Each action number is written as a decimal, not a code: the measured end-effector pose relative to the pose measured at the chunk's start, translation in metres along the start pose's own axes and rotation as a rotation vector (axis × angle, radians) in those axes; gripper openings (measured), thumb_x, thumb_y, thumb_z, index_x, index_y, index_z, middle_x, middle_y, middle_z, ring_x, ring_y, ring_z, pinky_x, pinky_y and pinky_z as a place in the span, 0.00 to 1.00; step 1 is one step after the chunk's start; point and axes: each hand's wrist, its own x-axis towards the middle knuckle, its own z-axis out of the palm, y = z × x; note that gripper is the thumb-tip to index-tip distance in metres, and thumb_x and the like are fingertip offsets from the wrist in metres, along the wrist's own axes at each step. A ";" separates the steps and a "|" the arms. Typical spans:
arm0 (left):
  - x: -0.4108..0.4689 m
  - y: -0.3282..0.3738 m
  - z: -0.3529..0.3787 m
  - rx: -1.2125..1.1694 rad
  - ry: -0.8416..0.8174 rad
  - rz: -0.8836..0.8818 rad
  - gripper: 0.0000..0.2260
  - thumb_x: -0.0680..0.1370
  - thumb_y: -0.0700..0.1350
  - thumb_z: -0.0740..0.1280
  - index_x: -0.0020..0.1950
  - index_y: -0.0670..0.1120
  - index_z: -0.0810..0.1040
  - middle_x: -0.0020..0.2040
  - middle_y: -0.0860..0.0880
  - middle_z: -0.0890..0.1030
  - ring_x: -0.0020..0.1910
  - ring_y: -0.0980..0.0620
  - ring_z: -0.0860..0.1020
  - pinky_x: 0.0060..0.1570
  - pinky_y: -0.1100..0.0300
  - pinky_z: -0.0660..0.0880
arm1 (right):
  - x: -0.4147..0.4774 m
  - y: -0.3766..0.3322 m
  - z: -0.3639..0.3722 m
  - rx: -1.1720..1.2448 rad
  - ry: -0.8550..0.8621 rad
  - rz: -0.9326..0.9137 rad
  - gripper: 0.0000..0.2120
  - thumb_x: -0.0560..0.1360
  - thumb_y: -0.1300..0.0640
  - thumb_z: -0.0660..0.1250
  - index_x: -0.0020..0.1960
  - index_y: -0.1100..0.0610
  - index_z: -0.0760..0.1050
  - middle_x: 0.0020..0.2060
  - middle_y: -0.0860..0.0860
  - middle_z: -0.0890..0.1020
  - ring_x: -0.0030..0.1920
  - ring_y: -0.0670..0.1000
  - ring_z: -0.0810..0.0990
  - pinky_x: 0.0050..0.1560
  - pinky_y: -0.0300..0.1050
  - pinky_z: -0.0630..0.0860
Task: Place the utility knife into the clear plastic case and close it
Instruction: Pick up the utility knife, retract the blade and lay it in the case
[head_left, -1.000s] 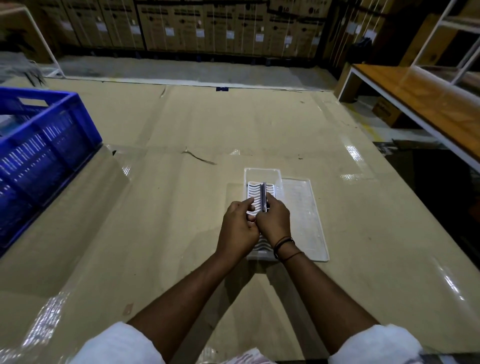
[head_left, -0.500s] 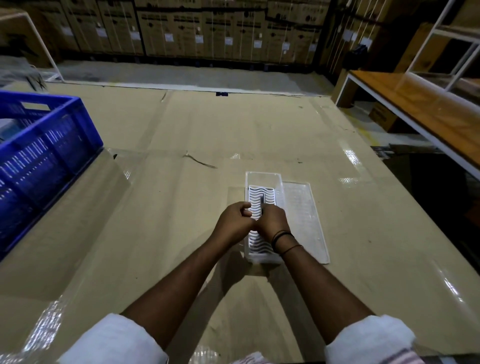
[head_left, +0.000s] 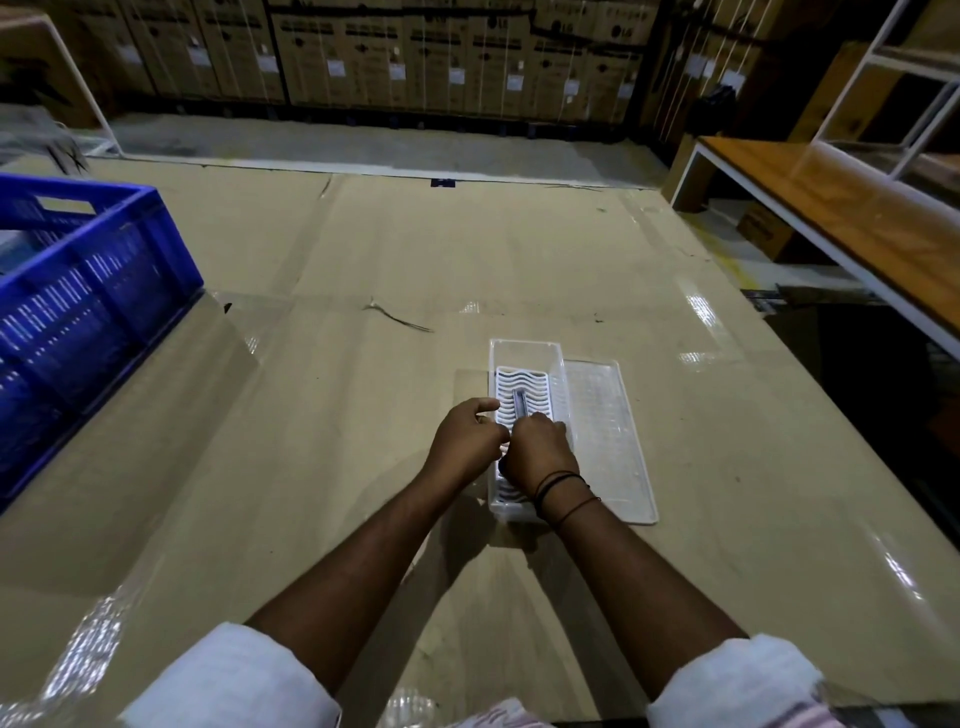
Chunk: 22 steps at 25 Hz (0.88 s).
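Note:
A clear plastic case (head_left: 524, 353) with a white wavy insert lies open on the cardboard-covered table, its flat clear lid (head_left: 605, 441) spread out to the right. The dark, slim utility knife (head_left: 519, 403) lies lengthwise on the insert, only its far end showing. My right hand (head_left: 540, 452) covers the knife's near end inside the case, fingers curled down onto it. My left hand (head_left: 467, 439) sits at the case's left wall, fingers curled, thumb pointing toward the insert; whether it touches the knife is hidden.
A blue plastic crate (head_left: 78, 291) stands at the table's left edge. A wooden bench with a white frame (head_left: 841, 218) runs along the right, past the table's edge. Stacked cardboard boxes (head_left: 415, 52) line the far wall.
The knife, held upright above the case a second ago, has come down flat onto the insert. Both hands lowered with it and stay close together over the case.

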 end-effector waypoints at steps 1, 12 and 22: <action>0.000 0.000 0.000 -0.001 0.005 0.001 0.22 0.75 0.33 0.67 0.69 0.43 0.78 0.40 0.48 0.79 0.33 0.54 0.79 0.42 0.58 0.77 | 0.000 0.000 0.000 -0.011 0.003 -0.006 0.11 0.75 0.56 0.66 0.56 0.59 0.79 0.56 0.59 0.81 0.60 0.59 0.77 0.63 0.53 0.69; -0.002 -0.012 0.004 0.162 0.081 0.085 0.20 0.78 0.45 0.70 0.70 0.50 0.75 0.49 0.49 0.83 0.44 0.51 0.80 0.46 0.58 0.75 | -0.009 0.069 -0.048 0.491 0.382 0.283 0.20 0.71 0.59 0.68 0.62 0.65 0.78 0.57 0.65 0.81 0.60 0.65 0.78 0.63 0.52 0.73; -0.002 -0.020 0.006 0.232 0.121 0.036 0.18 0.79 0.48 0.68 0.69 0.47 0.77 0.54 0.48 0.86 0.56 0.47 0.83 0.59 0.53 0.79 | -0.022 0.111 -0.011 0.303 -0.116 0.670 0.40 0.61 0.36 0.77 0.65 0.56 0.73 0.65 0.61 0.68 0.66 0.64 0.69 0.63 0.58 0.72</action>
